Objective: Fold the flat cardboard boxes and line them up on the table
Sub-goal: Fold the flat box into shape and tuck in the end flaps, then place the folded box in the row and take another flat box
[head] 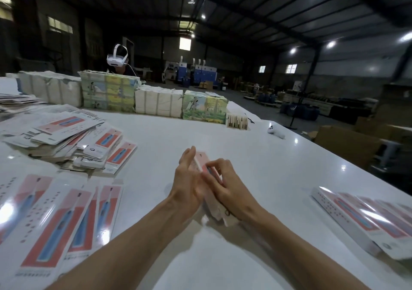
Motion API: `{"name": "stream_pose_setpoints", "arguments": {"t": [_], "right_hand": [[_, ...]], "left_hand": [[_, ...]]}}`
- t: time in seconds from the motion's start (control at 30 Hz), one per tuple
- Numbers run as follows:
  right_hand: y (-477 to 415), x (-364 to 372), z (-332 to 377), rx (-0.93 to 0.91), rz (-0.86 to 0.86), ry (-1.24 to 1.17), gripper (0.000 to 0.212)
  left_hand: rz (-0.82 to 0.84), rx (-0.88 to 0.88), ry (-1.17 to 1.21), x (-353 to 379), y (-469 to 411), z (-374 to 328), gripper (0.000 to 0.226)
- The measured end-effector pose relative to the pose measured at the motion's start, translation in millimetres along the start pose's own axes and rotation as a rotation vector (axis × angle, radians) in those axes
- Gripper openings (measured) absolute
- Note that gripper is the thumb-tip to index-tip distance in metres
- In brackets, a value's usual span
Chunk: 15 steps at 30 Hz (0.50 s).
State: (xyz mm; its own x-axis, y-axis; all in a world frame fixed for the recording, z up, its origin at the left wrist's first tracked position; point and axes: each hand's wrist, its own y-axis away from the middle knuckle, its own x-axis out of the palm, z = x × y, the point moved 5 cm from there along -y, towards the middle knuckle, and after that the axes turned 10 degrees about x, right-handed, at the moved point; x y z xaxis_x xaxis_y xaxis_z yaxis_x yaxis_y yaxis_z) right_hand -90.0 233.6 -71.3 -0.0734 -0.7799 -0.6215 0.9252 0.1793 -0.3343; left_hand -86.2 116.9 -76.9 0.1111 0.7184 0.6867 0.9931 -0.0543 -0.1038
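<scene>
One glossy pink-and-white cardboard box (199, 160) is being held between two hands above the white surface (245, 151). The left hand (186, 184) is being pressed flat against it, and the right hand (223, 183) is being curled over it. A heap of flat boxes (66, 138) is lying to the left of the hands, and a row of folded boxes (367, 218), too blurred to count, to the right.

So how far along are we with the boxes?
Done: a few folded boxes lie lined up at the right edge of the table. In hand: one box, the left hand flat against it, the right hand curled over it. Left: a big pile of flat boxes on the left, so most of the job remains.
</scene>
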Motion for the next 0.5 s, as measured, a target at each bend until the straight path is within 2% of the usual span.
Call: {"name": "stream_pose_setpoints", "arguments": {"t": [0.1, 0.13, 0.27, 0.33, 0.4, 0.5], "right_hand": [[3.7, -4.3, 0.8, 0.036, 0.090, 0.087, 0.069], [5.3, -9.4, 0.4, 0.029, 0.077, 0.152, 0.071], [22.8, -47.5, -13.1, 0.073, -0.031, 0.307, 0.056], [39.4, -74.6, -27.4, 0.156, -0.078, 0.393, 0.058], [60.3, -103.0, -47.8, 0.261, -0.123, 0.500, 0.058], [93.3, -136.6, -81.6, 0.426, -0.173, 0.779, 0.050]], "left_hand": [[0.001, 0.007, -0.083, -3.7, -4.0, 0.3, 0.069], [0.031, 0.005, -0.112, -2.3, -4.5, 1.6, 0.069], [0.153, -0.014, -0.447, 1.5, -5.3, 12.2, 0.067], [0.226, 0.030, -0.697, -0.3, -5.1, 15.4, 0.051], [0.361, 0.121, -0.953, -1.4, -0.3, 19.2, 0.025], [0.524, 0.210, -1.220, -2.3, 12.6, 30.3, 0.018]]}}
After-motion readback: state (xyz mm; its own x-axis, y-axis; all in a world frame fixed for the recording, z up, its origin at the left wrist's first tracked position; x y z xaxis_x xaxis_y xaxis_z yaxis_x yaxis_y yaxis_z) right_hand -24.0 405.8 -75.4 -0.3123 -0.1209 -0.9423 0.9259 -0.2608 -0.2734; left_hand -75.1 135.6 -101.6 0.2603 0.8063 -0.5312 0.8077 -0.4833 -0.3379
